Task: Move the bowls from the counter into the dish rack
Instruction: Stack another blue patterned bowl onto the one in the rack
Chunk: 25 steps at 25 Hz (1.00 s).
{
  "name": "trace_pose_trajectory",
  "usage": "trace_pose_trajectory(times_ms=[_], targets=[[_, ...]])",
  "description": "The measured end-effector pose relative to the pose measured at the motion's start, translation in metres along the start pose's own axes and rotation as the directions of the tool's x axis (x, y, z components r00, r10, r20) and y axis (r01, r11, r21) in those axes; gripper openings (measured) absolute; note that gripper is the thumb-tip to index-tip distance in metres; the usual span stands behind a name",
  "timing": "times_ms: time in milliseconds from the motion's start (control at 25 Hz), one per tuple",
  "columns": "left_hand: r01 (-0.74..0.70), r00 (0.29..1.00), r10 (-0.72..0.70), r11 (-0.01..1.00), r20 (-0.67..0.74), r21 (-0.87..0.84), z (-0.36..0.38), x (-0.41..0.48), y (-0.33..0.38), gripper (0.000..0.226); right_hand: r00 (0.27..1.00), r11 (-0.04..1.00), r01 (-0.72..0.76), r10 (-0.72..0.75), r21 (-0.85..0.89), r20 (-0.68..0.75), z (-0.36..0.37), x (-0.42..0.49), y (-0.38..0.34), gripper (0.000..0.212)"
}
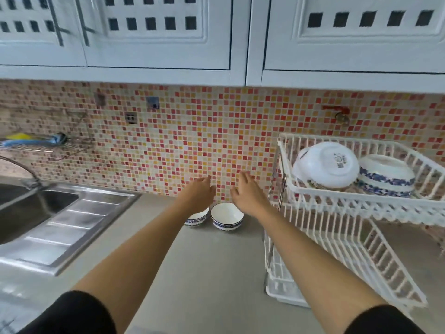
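Below, two bowls on counter, fingers above, empty

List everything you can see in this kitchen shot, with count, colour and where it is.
Bowls on counter: two, white with blue band, upright by the tiled wall.
Bowls in rack: two, white, one blue-patterned, upturned in the top tier.
Dish rack: one, white, two tiers, right.
Sink: one, steel, left.
Wall shelf: one, wire, holding blue and yellow items.
Tap: one, red handle, on wall above rack.
Cabinets: white, overhead.
Left hand, right hand: open, above the counter bowls.
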<state>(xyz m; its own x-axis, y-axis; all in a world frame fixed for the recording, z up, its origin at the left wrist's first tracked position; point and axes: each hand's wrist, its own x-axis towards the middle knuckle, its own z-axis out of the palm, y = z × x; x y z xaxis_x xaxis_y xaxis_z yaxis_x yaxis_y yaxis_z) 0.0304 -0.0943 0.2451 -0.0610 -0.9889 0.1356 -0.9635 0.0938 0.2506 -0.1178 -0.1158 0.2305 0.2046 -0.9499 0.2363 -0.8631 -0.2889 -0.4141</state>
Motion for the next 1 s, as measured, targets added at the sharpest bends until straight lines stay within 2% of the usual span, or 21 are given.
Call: trace_pose_trajectory(times_ms=[160, 280, 440, 680, 800, 840, 920, 1000], targets=[[0.084, 0.983, -0.080, 0.996, 0.165, -0.022, 0.063, 0.005, -0.032, 0.038, 0.978, 0.979, -0.203, 0.202, 0.010, 0.041, 0.073, 0.009, 0.031, 0.054], [0.155, 0.971, -0.136, 0.984, 0.195, -0.085, 0.103, 0.016, -0.047, 0.036, 0.937, 0.940, -0.341, 0.342, -0.023, 0.069, 0.122, 0.025, 0.062, 0.057], [0.236, 0.944, -0.194, 0.962, 0.268, -0.134, 0.146, 0.057, -0.059, 0.036, 0.897, 0.898, -0.436, 0.439, -0.063, 0.043, 0.166, 0.052, 0.097, 0.062], [0.373, 0.889, -0.278, 0.900, 0.364, -0.225, 0.206, 0.142, -0.071, 0.036, 0.769, 0.759, -0.638, 0.619, 0.132, 0.157, 0.226, 0.118, 0.133, 0.073], [0.402, 0.875, -0.293, 0.883, 0.385, -0.242, 0.231, 0.168, -0.078, 0.040, 0.714, 0.694, -0.700, 0.683, 0.168, 0.156, 0.244, 0.139, 0.143, 0.058], [0.401, 0.876, -0.278, 0.873, 0.395, -0.275, 0.239, 0.176, -0.079, 0.039, 0.693, 0.667, -0.721, 0.697, 0.187, 0.185, 0.248, 0.144, 0.146, 0.053], [0.486, 0.848, -0.325, 0.793, 0.420, -0.368, 0.247, 0.183, -0.077, 0.042, 0.660, 0.615, -0.751, 0.691, 0.241, 0.295, 0.257, 0.153, 0.149, 0.047], [0.527, 0.819, -0.345, 0.769, 0.459, -0.362, 0.254, 0.184, -0.074, 0.056, 0.634, 0.563, -0.773, 0.681, 0.291, 0.366, 0.263, 0.156, 0.149, 0.049]])
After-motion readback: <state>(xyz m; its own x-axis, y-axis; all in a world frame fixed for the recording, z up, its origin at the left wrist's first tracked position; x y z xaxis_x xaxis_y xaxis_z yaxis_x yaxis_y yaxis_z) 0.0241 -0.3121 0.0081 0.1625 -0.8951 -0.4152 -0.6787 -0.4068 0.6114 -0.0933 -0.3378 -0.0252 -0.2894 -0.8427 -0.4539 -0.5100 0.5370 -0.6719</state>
